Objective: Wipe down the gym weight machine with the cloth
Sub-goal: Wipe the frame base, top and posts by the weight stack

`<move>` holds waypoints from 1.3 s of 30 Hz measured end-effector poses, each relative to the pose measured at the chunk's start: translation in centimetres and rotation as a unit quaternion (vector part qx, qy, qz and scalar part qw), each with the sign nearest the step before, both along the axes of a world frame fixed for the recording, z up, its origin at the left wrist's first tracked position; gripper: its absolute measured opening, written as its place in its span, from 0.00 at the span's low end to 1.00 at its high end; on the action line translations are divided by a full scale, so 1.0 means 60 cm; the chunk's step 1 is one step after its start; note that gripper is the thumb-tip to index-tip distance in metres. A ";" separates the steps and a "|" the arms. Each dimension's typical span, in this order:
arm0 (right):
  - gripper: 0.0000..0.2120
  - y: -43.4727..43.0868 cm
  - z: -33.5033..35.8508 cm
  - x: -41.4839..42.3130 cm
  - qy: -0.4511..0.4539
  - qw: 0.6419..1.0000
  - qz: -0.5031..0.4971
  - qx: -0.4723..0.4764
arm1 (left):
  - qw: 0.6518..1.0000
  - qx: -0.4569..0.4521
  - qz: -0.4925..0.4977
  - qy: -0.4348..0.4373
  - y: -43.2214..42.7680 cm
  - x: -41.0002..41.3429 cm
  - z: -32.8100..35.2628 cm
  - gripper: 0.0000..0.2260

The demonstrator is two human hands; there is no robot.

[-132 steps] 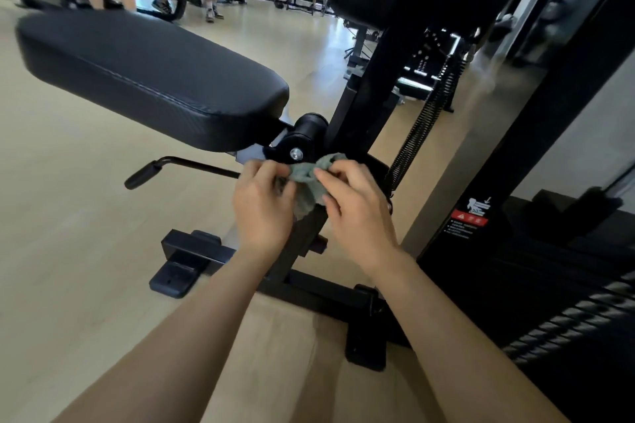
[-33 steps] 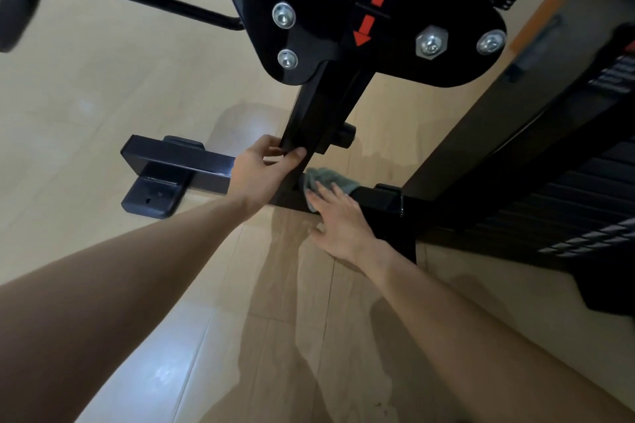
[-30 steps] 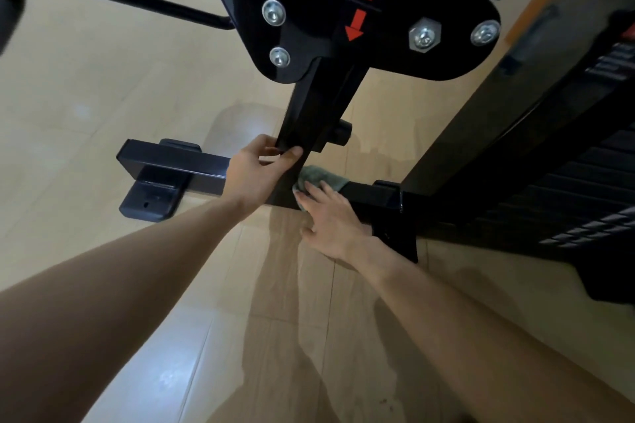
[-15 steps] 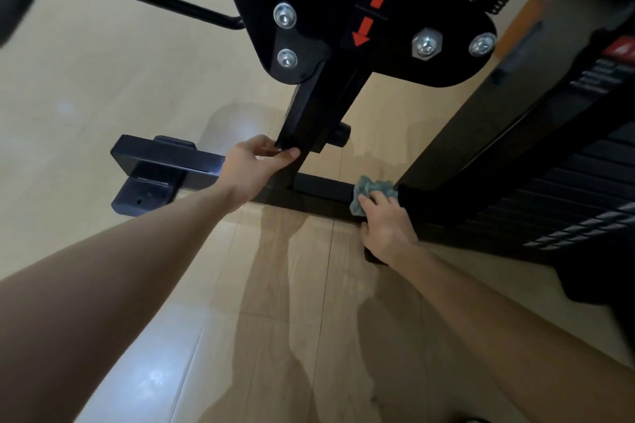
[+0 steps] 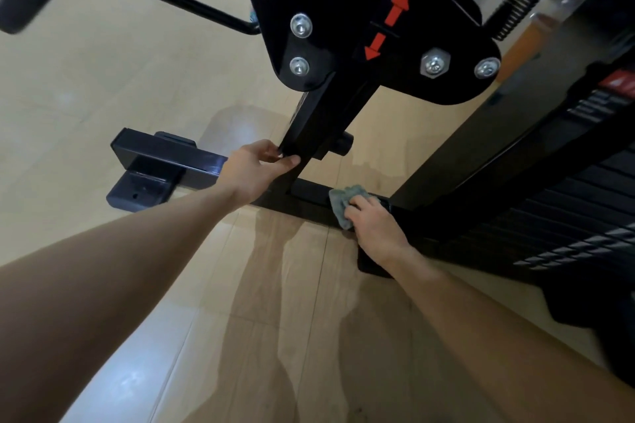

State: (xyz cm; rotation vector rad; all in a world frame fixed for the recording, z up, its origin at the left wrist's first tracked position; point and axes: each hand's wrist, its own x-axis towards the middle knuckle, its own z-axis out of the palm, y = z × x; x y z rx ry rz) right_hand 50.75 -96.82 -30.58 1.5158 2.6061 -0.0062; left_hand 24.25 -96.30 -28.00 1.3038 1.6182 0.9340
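Right now the right hand presses a bunched grey-green cloth onto the low base bar of the weight machine, just to the right of the upright post. Fingers are curled over the cloth, grasping it against the metal. The left hand is clenched round the foot of that post, thumb in front, likely bracing the body. Left of the post the bar runs out to an end foot on the wood floor; above the post sits a bolted plate with red arrows.

To do this step well, as I judge it: keep the cloth flat under the palm, not balled, so more of it meets the bar. Stroke along the bar's length, then fold over the front edge. Corners where bar meets post probably trap dust, so push a cloth edge in there. Whether the bar's far side is clean cannot be told.
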 end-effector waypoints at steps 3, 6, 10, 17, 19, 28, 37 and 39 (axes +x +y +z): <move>0.13 -0.008 0.005 0.027 -0.008 0.998 -0.057 -0.001 | 0.998 -0.006 -0.011 0.064 -0.003 0.004 0.004 0.25; 0.07 -0.015 0.010 0.038 0.074 0.989 -0.124 -0.041 | 0.980 -0.026 0.007 0.196 -0.014 0.010 0.013 0.33; 0.09 -0.040 0.041 0.038 0.303 0.914 -0.254 -0.088 | 0.973 -0.070 0.027 0.216 -0.034 0.040 0.031 0.35; 0.09 -0.091 0.118 0.038 0.539 0.771 -0.323 -0.107 | 0.974 -0.105 -0.153 -0.131 -0.059 0.154 0.060 0.15; 0.10 -0.098 0.135 0.041 0.585 0.735 -0.329 -0.096 | 0.956 -0.111 -0.198 -0.184 -0.058 0.186 0.073 0.15; 0.16 -0.094 0.184 0.092 0.556 0.714 -0.393 0.163 | 0.960 -0.037 -0.048 -0.272 -0.019 0.296 0.092 0.07; 0.26 -0.080 0.232 0.109 0.577 0.703 -0.351 0.223 | 0.959 0.082 -0.019 -0.270 0.031 0.369 0.126 0.03; 0.27 -0.077 0.232 0.109 0.581 0.704 -0.349 0.212 | 0.969 0.053 -0.020 -0.242 0.033 0.367 0.104 0.03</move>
